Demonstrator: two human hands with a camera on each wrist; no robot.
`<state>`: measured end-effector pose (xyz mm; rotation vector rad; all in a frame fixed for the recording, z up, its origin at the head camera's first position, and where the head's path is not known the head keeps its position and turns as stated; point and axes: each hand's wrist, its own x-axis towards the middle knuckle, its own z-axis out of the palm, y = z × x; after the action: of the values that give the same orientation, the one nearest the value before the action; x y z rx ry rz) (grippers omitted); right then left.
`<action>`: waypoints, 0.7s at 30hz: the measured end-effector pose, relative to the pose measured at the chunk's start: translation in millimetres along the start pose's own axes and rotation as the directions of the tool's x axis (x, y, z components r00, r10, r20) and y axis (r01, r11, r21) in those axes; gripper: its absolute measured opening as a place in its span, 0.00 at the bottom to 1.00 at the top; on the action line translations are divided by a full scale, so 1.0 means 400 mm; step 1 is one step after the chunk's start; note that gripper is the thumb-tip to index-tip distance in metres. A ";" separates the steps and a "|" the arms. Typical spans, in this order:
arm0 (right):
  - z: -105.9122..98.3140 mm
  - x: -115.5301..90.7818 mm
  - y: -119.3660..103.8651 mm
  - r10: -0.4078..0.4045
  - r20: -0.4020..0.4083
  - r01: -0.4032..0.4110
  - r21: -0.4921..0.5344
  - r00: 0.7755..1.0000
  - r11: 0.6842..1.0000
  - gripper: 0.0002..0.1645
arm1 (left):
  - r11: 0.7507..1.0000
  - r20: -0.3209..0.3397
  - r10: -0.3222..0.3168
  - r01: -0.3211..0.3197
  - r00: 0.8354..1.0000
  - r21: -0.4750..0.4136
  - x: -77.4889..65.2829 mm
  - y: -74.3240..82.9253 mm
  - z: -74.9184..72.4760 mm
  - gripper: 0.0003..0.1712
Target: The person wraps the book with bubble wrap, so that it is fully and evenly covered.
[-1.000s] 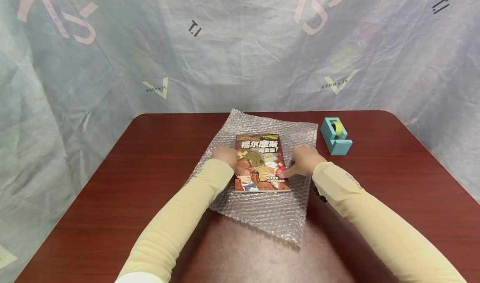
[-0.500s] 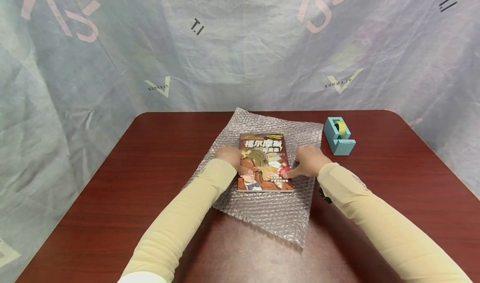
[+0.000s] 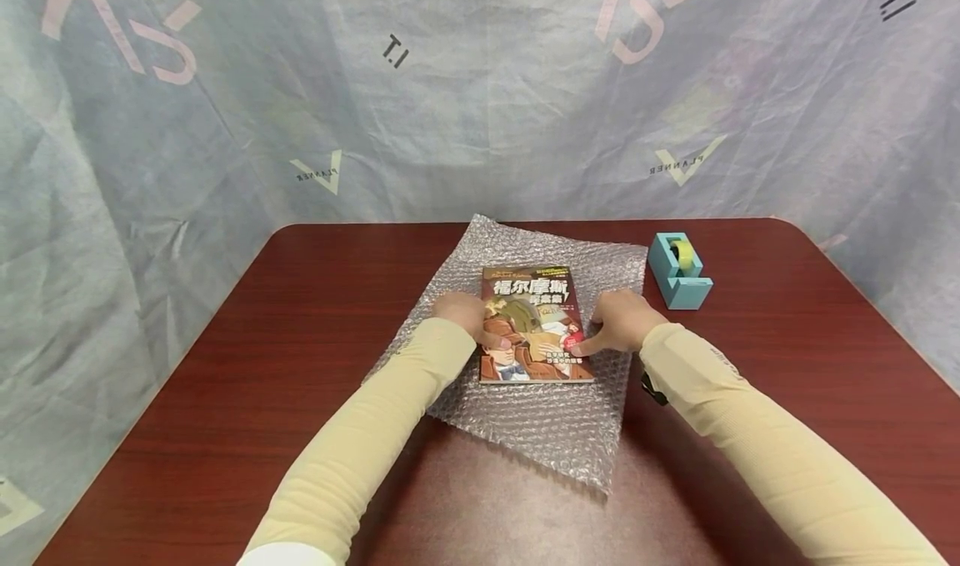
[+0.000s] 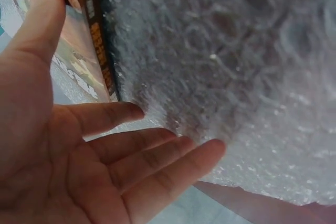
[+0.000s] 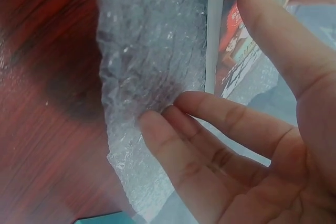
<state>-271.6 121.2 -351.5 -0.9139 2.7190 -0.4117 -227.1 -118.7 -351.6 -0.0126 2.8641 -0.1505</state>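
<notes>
A paperback book with an illustrated brown cover lies face up on a sheet of bubble wrap. At its left edge, my left hand rests its thumb on the cover. The left wrist view shows the other left fingers fairly straight, their tips on the bubble wrap beside the spine. My right hand mirrors this on the right edge. Its thumb touches the cover, while the slightly bent fingers touch the wrap beside the page edges. Neither hand closes round the book.
A light-blue tape dispenser with a yellow roll stands right of the bubble wrap. Everything lies on a dark red wooden table. A grey printed cloth hangs behind the table's far edge.
The whole view shifts slightly right, most of it in the first half second. Both hands stay at the book's sides; the book seems to edge a little rightward on the wrap.
</notes>
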 end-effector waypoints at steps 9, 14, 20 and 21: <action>-0.001 -0.002 -0.004 0.052 0.004 -0.052 -0.030 0.999 0.998 0.27 | 0.998 -0.055 -0.039 0.036 0.998 -0.049 -0.010 -0.011 0.020 0.54; -0.008 -0.007 -0.010 0.082 0.001 -0.082 -0.052 0.997 0.995 0.49 | 0.992 -0.078 -0.050 0.041 0.996 -0.117 -0.035 -0.011 0.020 0.57; -0.011 -0.013 -0.013 0.027 -0.020 -0.029 -0.093 0.999 0.995 0.48 | 0.986 -0.105 -0.037 0.019 0.994 -0.166 -0.055 -0.014 0.030 0.59; -0.012 -0.013 -0.012 0.020 -0.023 -0.022 -0.088 1.000 0.996 0.47 | 0.986 -0.113 -0.040 0.021 0.993 -0.163 -0.056 -0.014 0.032 0.59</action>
<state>-266.4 121.6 -344.5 -0.9074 2.7839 -0.3010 -202.1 -125.1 -357.4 -0.0829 2.9848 0.0778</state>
